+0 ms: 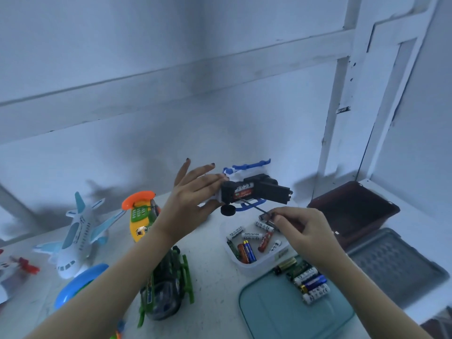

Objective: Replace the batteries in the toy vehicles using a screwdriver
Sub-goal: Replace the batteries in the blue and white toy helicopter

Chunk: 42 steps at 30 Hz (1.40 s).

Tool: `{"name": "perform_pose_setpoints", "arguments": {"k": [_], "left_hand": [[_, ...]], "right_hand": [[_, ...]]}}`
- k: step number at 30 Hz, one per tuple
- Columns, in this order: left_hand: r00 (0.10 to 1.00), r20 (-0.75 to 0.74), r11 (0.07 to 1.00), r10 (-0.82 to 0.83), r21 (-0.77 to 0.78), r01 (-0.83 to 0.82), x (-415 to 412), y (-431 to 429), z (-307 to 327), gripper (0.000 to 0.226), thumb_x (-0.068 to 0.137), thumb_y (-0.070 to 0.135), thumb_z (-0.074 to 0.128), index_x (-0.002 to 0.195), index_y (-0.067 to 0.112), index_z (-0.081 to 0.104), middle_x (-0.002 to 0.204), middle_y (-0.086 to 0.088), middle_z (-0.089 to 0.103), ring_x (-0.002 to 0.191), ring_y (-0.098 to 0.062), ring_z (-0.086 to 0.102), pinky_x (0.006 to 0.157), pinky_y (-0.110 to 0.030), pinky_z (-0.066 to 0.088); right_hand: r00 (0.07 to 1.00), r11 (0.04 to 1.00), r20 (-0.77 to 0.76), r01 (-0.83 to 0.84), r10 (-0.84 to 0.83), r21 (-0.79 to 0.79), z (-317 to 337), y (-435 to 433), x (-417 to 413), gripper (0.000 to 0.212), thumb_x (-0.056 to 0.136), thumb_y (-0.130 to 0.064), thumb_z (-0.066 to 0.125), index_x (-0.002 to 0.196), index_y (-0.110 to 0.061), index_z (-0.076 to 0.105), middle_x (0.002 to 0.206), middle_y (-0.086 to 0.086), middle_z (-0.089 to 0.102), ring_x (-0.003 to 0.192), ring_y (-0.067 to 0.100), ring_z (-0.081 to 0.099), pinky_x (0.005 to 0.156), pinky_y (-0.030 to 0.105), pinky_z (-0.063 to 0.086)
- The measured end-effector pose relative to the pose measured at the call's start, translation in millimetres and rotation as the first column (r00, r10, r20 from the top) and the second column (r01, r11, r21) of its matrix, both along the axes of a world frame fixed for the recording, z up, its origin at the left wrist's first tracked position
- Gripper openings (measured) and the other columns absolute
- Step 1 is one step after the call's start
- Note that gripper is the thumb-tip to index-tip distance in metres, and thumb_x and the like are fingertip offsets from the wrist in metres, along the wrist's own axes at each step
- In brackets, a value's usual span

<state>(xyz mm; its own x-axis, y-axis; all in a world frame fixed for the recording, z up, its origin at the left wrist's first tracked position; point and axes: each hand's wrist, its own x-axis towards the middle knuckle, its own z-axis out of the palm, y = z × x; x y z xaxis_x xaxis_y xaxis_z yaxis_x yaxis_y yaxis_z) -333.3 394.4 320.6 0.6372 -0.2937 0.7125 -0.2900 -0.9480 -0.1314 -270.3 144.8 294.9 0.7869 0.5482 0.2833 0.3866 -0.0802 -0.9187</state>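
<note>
Fingers of left hand grip white-blue toy helicopter held above worktop, two fingers splayed, open battery bay facing camera with a battery inside. Right hand fingers pinch screwdriver, tip entering bay from 5 o'clock. Tub of spare batteries sits at 6 o'clock of helicopter; teal lid with loose cells at 5 o'clock of tub.
</note>
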Motion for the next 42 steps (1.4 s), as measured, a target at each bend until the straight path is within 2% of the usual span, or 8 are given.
{"name": "perform_pose_setpoints", "arguments": {"k": [5,12,15,24,28,32,40,42], "left_hand": [[1.000,-0.021,1.000,-0.015,-0.003,0.015,6.1,0.8,-7.9,0.033,0.088,0.025,0.059,0.106,0.001,0.071,0.109,-0.008,0.071,0.113,-0.023,0.054,0.106,-0.044,0.032],[1.000,-0.007,0.997,0.004,-0.076,-0.005,7.7,0.2,-17.5,0.033,0.084,0.026,0.066,0.105,0.001,0.072,0.105,-0.007,0.071,0.104,-0.026,0.060,0.087,-0.042,0.050],[0.999,-0.012,0.993,0.036,-0.115,-0.037,7.2,2.3,-20.2,0.036,0.085,0.029,0.065,0.106,0.001,0.072,0.104,-0.007,0.071,0.101,-0.026,0.061,0.084,-0.043,0.051],[0.996,0.031,0.985,0.082,-0.155,-0.076,7.6,-2.2,-19.4,0.037,0.083,0.029,0.063,0.105,0.000,0.071,0.100,-0.009,0.071,0.097,-0.024,0.057,0.079,-0.040,0.049],[0.984,0.064,0.980,0.168,-0.119,-0.159,10.0,-15.8,-17.2,0.037,0.084,0.029,0.061,0.102,-0.002,0.072,0.095,-0.010,0.071,0.096,-0.023,0.051,0.079,-0.031,0.039],[0.977,0.103,0.979,0.188,-0.100,-0.178,15.4,-24.3,-14.0,0.030,0.074,0.014,0.072,0.100,-0.002,0.072,0.093,-0.010,0.070,0.096,-0.023,0.048,0.079,-0.029,0.034],[0.974,0.050,0.956,0.220,-0.209,-0.205,14.6,-27.5,-15.1,0.033,0.071,0.016,0.073,0.098,-0.003,0.073,0.091,-0.012,0.070,0.094,-0.022,0.048,0.079,-0.024,0.028],[0.976,0.038,0.960,0.214,-0.192,-0.203,14.3,-24.6,-15.2,0.033,0.070,0.016,0.073,0.097,-0.003,0.073,0.091,-0.012,0.070,0.095,-0.022,0.048,0.079,-0.023,0.026]], "right_hand": [[0.997,0.998,0.082,0.002,0.003,-0.063,0.4,-3.4,0.2,0.019,0.089,-0.003,0.059,0.080,-0.007,0.075,0.047,-0.009,0.054,0.039,0.004,0.037,0.043,0.011,0.028],[0.982,0.995,0.178,0.077,-0.064,-0.069,-5.7,-1.7,-6.1,0.018,0.086,-0.016,0.058,0.079,-0.017,0.074,0.062,-0.004,0.066,0.046,0.005,0.049,0.048,0.029,0.043],[0.975,0.994,0.216,0.069,-0.050,-0.082,-3.8,3.3,-12.3,0.017,0.089,-0.013,0.057,0.081,-0.010,0.072,0.057,-0.001,0.061,0.046,-0.001,0.053,0.046,0.017,0.038],[0.936,0.983,0.337,0.149,-0.106,-0.106,-1.4,14.0,-21.9,0.023,0.087,-0.022,0.047,0.078,-0.012,0.066,0.055,-0.004,0.057,0.057,0.013,0.052,0.053,0.016,0.038],[0.959,0.972,0.278,0.114,-0.053,-0.208,-6.2,22.4,-28.9,0.014,0.097,-0.021,0.047,0.096,-0.011,0.057,0.078,0.005,0.064,0.068,0.021,0.064,0.066,0.041,0.049],[0.971,0.969,0.228,0.118,-0.067,-0.215,-4.3,26.8,-34.0,0.015,0.100,-0.020,0.041,0.104,-0.010,0.051,0.087,0.010,0.062,0.073,0.028,0.063,0.071,0.046,0.048],[0.959,0.950,0.200,0.239,-0.199,-0.201,-4.5,5.0,-39.4,0.009,0.098,-0.016,0.045,0.092,-0.017,0.052,0.051,-0.005,0.049,0.054,0.004,0.052,0.051,0.018,0.038],[0.954,0.935,0.193,0.270,-0.228,-0.230,-6.2,-2.8,-33.9,0.010,0.097,-0.019,0.046,0.090,-0.020,0.053,0.053,-0.004,0.052,0.051,0.007,0.051,0.051,0.024,0.037]]}}
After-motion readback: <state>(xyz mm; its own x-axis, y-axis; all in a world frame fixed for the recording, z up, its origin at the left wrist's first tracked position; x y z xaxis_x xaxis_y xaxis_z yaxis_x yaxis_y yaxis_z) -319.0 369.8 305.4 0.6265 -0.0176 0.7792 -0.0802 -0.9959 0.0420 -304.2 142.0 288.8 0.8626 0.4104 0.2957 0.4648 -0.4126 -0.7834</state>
